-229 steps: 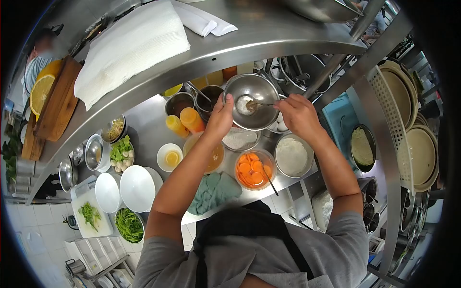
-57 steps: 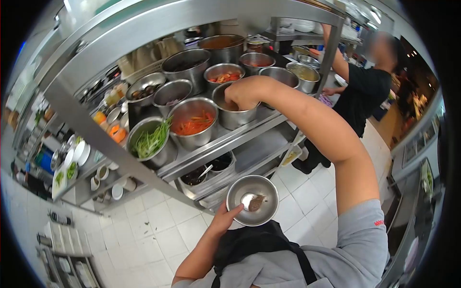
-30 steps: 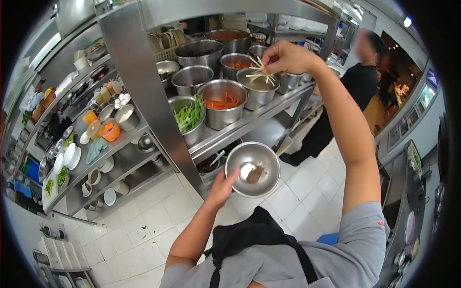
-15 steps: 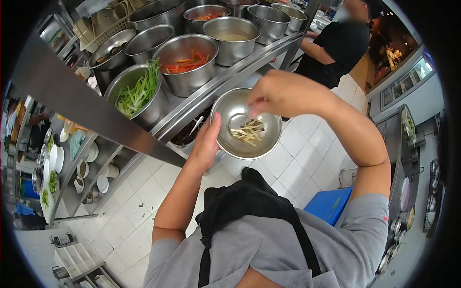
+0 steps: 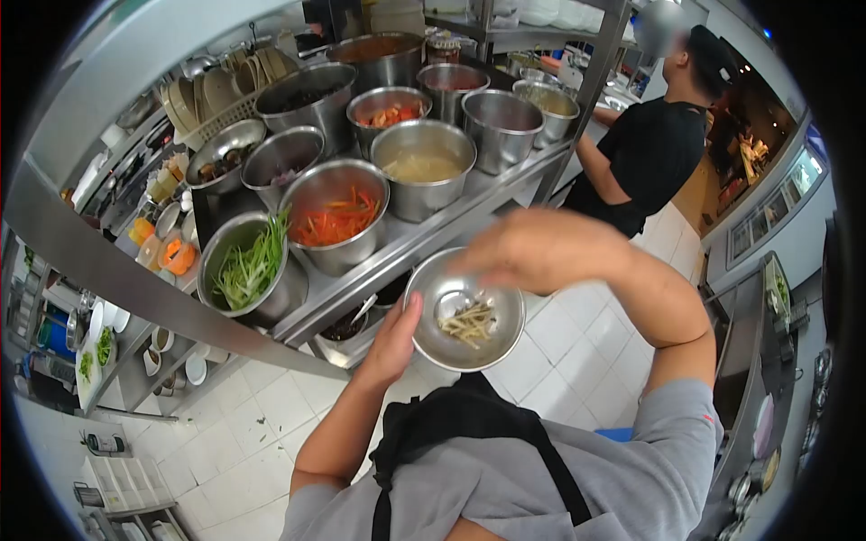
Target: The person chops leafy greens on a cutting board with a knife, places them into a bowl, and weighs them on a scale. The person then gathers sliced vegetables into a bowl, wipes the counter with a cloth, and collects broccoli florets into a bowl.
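Observation:
A steel bowl (image 5: 499,337) with pale thin strips (image 5: 467,324) and a few dark bits in it is held by its left rim in my left hand (image 5: 395,341), thumb along the edge. My right hand (image 5: 514,252) hangs over the bowl's upper right side, blurred by motion, so its fingers cannot be made out. Behind the bowl, on the steel shelf, are a pot of red and orange strips (image 5: 338,219), a pot of green strips (image 5: 248,275) and a pot with pale contents in liquid (image 5: 422,165).
More steel pots fill the shelf (image 5: 433,226). A slanting metal post (image 5: 171,281) crosses at the left. A co-worker in black (image 5: 658,149) stands beyond the shelf at the upper right. A counter (image 5: 749,343) runs along the right side.
The view has tilted up, showing more of the shelf and co-worker, with the bowl and both hands lower in the frame. My right hand has shifted slightly over the bowl.

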Available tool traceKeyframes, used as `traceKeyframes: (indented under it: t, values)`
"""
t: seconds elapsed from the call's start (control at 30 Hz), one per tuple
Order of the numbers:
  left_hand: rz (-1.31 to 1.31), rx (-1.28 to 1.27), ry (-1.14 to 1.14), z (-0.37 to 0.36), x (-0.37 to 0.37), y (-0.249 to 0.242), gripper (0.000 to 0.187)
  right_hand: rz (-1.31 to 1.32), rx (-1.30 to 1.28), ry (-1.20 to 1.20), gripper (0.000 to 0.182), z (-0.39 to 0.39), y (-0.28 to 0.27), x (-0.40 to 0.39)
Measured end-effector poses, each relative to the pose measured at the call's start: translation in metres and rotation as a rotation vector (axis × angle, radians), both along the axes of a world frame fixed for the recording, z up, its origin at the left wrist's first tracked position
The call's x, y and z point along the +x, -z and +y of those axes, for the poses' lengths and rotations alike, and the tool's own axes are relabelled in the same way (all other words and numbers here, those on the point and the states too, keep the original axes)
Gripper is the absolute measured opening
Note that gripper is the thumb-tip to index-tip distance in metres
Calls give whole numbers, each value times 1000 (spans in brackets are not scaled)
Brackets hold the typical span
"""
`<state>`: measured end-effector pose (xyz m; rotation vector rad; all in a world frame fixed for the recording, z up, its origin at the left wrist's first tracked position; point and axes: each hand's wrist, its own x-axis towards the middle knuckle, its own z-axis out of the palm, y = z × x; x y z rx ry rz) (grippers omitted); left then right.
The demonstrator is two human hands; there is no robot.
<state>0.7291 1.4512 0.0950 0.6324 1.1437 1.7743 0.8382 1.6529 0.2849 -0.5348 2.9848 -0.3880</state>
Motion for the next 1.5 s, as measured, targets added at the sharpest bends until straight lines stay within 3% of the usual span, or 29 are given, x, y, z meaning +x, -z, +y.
traceKeyframes:
  t: [0.03,0.17,0.27,0.33,0.37,0.43,0.5,0.53,0.57,0.6,0.67,0.73,0.77,0.87,0.93,1.03,1.23,1.37,1.43,1.5]
  values:
    - [-26,-29,-5,0,0,1,58,212,-116,54,25,16,-16,-7]
    - [-84,-88,-24,-4,-2,13,56,406,-88,396,26,90,-61,-49]
    - [-75,-129,-106,-10,4,17,56,360,107,392,30,145,-54,-91]
    - [-82,-133,-145,-15,8,16,57,17,244,353,34,154,-50,-109]
    - [-76,-133,-157,-18,8,15,57,25,241,343,34,155,-48,-114]
    - [-68,-131,-183,-26,11,16,57,-223,275,325,37,153,-39,-128]
    - [-58,-127,-227,-32,13,18,58,-201,403,278,35,154,-37,-137]
    - [-60,-135,-238,-35,13,19,58,36,413,234,29,159,-38,-134]
    - [-63,-145,-250,-38,14,19,59,273,412,188,24,150,-44,-129]
    - [-65,-138,-264,-41,16,17,60,274,408,162,24,140,-53,-131]
    - [-58,-151,-290,-43,16,28,61,361,-65,277,17,84,-80,-122]
    - [-20,-188,-280,-45,17,29,65,367,-270,-40,17,41,-71,-126]
    - [-20,-187,-294,-46,18,30,65,356,-141,-171,20,16,-74,-127]
    - [21,-235,-322,-49,20,32,66,166,45,-262,26,-36,-42,-163]
    - [25,-204,-309,-54,21,27,66,-55,422,-158,22,-72,-49,-172]
    - [11,-182,-346,-64,25,25,66,-134,543,-182,19,-89,-31,-188]
    - [19,-154,-422,-86,29,22,60,-222,436,-266,19,-77,-32,-201]
    - [-48,-164,-345,-95,24,21,67,-56,196,-242,21,-58,-45,-198]
    - [-27,-124,-356,-95,25,15,67,-65,-79,-172,15,-52,-55,-194]
    - [-27,-133,-335,-96,22,12,67,-49,-114,-163,13,-53,-59,-187]
